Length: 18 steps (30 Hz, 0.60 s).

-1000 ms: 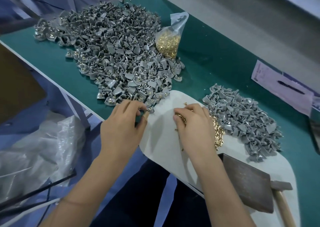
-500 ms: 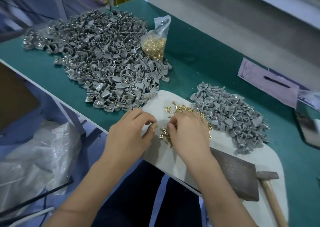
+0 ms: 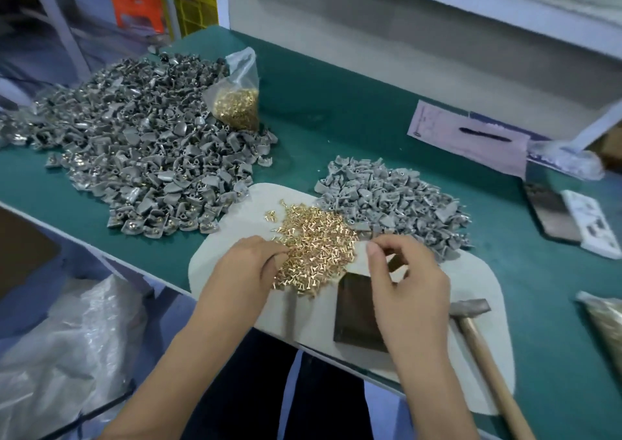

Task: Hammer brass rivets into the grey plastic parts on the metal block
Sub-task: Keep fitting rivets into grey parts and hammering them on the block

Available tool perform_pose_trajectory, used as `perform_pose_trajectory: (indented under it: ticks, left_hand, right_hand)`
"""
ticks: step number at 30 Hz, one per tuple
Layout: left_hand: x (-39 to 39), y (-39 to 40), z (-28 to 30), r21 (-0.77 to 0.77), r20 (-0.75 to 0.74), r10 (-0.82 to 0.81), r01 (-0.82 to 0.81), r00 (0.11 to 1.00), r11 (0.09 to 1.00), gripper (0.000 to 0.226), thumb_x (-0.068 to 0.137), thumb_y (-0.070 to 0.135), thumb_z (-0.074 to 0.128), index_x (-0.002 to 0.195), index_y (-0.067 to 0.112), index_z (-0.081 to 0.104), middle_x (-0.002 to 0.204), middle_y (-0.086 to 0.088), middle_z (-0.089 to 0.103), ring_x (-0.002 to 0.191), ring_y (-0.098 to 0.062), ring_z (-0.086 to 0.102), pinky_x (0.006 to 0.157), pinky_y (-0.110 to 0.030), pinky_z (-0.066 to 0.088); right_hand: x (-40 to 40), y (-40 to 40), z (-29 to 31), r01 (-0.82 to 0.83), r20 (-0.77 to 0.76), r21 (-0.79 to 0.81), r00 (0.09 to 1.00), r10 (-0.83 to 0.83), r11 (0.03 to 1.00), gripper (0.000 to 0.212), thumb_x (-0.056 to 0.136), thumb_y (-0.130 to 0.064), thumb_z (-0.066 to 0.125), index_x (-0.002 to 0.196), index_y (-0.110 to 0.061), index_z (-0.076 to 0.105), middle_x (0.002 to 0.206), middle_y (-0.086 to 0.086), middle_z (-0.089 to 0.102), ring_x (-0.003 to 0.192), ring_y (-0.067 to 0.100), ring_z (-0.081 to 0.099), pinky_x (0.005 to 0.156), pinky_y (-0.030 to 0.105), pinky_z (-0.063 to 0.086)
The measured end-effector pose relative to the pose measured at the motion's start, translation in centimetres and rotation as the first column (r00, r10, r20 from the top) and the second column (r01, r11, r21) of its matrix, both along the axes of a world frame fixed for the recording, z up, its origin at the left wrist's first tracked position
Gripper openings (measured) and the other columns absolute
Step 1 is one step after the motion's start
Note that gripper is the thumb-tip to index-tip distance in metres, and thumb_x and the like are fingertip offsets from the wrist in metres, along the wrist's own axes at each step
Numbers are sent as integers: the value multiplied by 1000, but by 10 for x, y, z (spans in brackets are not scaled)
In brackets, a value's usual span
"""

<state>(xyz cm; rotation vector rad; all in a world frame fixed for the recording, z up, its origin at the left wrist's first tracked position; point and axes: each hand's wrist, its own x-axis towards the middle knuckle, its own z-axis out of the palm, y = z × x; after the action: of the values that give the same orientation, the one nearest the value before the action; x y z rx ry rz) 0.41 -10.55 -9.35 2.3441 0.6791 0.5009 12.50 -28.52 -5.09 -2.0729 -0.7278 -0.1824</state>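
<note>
- The left hand [image 3: 247, 268] rested on the near edge of the loose brass rivets [image 3: 316, 246], its fingers curled down into them; whether it pinched one could not be told.
- The right hand [image 3: 409, 283] hovered over the dark metal block [image 3: 353, 311], thumb and forefinger nearly meeting — anything between them was too small to see.
- Rivets and block lay on a pale mat [image 3: 478, 285] on the green table [image 3: 336, 103].
- A wooden-handled hammer [image 3: 484, 352] lay on the mat, just right of the block.
- A smaller heap of grey plastic parts [image 3: 390, 204] sat behind the right hand; a larger heap [image 3: 144, 157] (some with brass showing) lay to the left.
- A clear bag of rivets [image 3: 237, 99] leaned against the larger heap.
</note>
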Motion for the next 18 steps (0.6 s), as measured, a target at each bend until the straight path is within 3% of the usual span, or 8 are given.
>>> perform_pose_trajectory:
  ticks: [4,9,13,18]
  left_hand:
    - [10,-12,11,30,75,31,-33,997,999,24,98,36,60,117,25,70,101,13,64,95,-11,56,82,-31,46]
    - [50,-37,32,-16,96,-156,158,983,987,18,95,39,63,112,35,70,103,26,65,96,5,57,84,-17,44]
    - [96,-54,39,-41,2,-239,239,971,970,23,91,36,70,115,35,69,100,22,67,88,6,59,80,-24,50]
    - [142,-69,53,92,-132,-334,347,933,933,31,90,37,71,121,35,66,107,16,62,91,-5,60,84,-33,54]
  right_hand:
    - [2,-36,-13,147,-11,249,989,-149,957,8,97,-31,63,100,-37,64,92,-16,66,83,5,63,71,6,41]
    - [4,-59,-33,166,108,321,972,-210,932,12,94,-11,64,103,-17,69,96,-8,61,81,8,59,74,11,42]
    - [3,-64,-43,228,75,403,957,-281,886,12,96,-18,64,102,-11,72,97,-6,64,81,8,61,76,15,44]
    - [6,-65,-48,268,19,447,951,-309,853,13,92,-9,66,103,-11,73,97,-5,65,78,13,61,70,20,47]
